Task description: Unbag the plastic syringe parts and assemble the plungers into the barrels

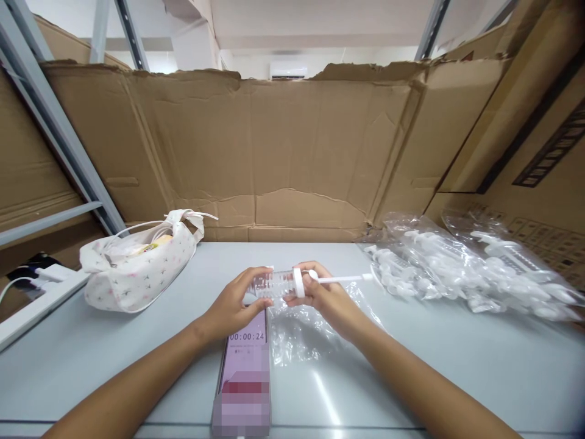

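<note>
Bottle [278, 284], clear, ribbed, white-topped

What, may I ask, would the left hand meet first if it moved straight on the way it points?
The clear bottle, already touching the left hand, comes first; beyond it, probably the white cap and right hand, though depth is unclear.

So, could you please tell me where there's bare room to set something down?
The table is free front right, between the right forearm and the filled plastic bags; front left, between the left forearm and the patterned bag. It's crowded back right, under those bags, and mid-table around the phone, crumpled plastic and held bottle.
</note>
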The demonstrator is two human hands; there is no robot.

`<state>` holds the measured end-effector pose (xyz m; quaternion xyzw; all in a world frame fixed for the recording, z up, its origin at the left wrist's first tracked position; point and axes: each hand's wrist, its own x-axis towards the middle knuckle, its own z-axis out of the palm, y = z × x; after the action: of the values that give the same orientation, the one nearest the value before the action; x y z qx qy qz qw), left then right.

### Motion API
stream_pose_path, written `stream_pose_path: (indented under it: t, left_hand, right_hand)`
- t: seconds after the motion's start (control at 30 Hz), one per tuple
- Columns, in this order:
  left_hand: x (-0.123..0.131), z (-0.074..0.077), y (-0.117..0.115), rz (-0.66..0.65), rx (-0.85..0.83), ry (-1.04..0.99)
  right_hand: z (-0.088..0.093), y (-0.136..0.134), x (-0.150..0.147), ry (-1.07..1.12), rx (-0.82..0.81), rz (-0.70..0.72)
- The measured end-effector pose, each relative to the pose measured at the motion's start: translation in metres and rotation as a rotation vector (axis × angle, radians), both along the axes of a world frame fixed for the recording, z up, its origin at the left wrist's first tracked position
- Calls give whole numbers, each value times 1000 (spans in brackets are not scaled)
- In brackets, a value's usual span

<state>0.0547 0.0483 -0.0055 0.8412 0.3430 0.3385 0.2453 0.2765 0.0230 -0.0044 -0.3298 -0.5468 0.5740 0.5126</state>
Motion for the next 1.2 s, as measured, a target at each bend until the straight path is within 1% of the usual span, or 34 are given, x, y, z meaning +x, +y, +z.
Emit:
stream_pose_path:
  t: [0.13,0.23,0.33,0.53,0.67,0.77,0.87,0.93,0.97,1.03,1.07,1.1,1.13,1.17,1.2]
  left_hand:
    - [3,4,-9,-77,-231,-175]
    - [5,8,-12,-84,-366,-238]
    - [4,9,-14,-52,-381,-232]
    - [7,10,-20,-53,-433,-269]
    - [9,19,-17,-43,-446,-364]
    - [6,29,-7,-13,-438,-457]
    - [3,37,6,21,-420,-504]
    - [1,39,17,30,-440,-541]
    - [-1,39,24,35,-465,-574]
    - [-5,38,42,93,-501,-645]
    - [-8,36,53,149,-498,-649]
    - [-12,34,64,241,-420,-599]
    - [-16,31,76,332,-288,-510]
    - [-19,28,87,373,-233,-473]
    - [-22,24,98,390,-204,-440]
  right_hand:
    - [5,-5,-2,-95,117,-96]
    - [9,-8,-2,-131,177,-136]
    - [10,-10,-2,-160,216,-168]
    - [10,-11,2,-220,383,-233]
    - [10,-5,10,-244,362,-229]
    - [11,6,16,-198,348,-203]
    - [15,19,21,-148,389,-212]
    - [21,29,24,-124,412,-208]
    - [24,34,27,-99,417,-221]
    - [32,48,34,-49,417,-317]
    - [36,56,39,-74,412,-393]
    - [39,66,43,-145,402,-468]
    - [41,76,48,-289,379,-523]
    - [42,88,51,-492,317,-547]
    - [42,100,54,-571,268,-550]
